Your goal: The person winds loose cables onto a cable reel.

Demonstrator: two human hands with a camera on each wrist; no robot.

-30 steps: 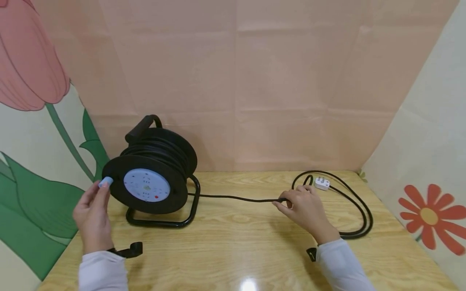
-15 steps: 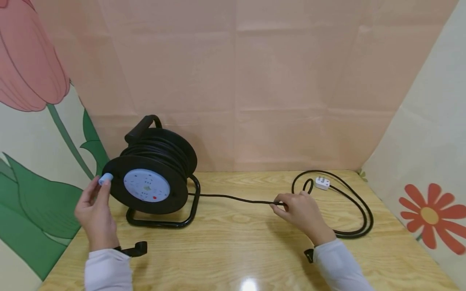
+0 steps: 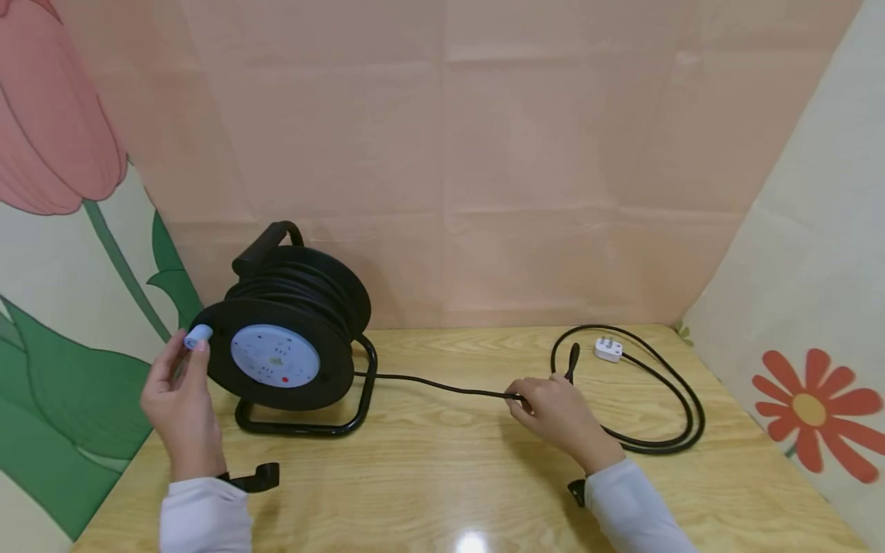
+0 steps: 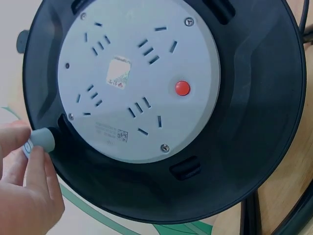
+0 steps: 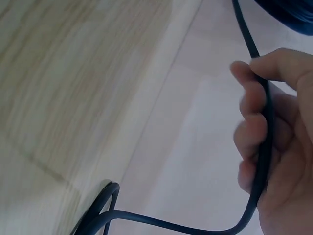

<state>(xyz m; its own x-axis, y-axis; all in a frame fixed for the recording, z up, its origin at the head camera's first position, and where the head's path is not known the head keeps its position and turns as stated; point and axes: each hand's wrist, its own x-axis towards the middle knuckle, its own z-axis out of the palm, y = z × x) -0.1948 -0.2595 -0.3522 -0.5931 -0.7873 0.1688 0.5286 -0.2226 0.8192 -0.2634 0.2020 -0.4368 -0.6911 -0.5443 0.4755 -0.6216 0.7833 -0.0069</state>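
At the left of the head view a black cable reel (image 3: 280,330) stands on its tube frame, with cable wound on the drum. Its round socket panel (image 4: 139,83) is pale and carries a red button (image 4: 182,88). My left hand (image 3: 183,407) pinches the light blue crank knob (image 4: 43,140) on the reel's rim between thumb and fingers. To the right, my right hand (image 3: 556,411) holds the black cable (image 3: 442,385), which runs from the drum into its curled fingers. In the right wrist view the cable passes along the palm under my right hand's thumb (image 5: 281,66).
Loose cable loops (image 3: 691,415) lie on the wooden table (image 3: 415,476) at the right, ending in a white plug (image 3: 608,350) with its pins up. A pinkish wall covering (image 3: 442,169) rises behind. Flower-patterned panels flank both sides.
My right hand has moved left toward the reel with the cable, and a bit nearer to me. The socket panel's red button has shifted slightly left and down. The left hand keeps hold of the knob.
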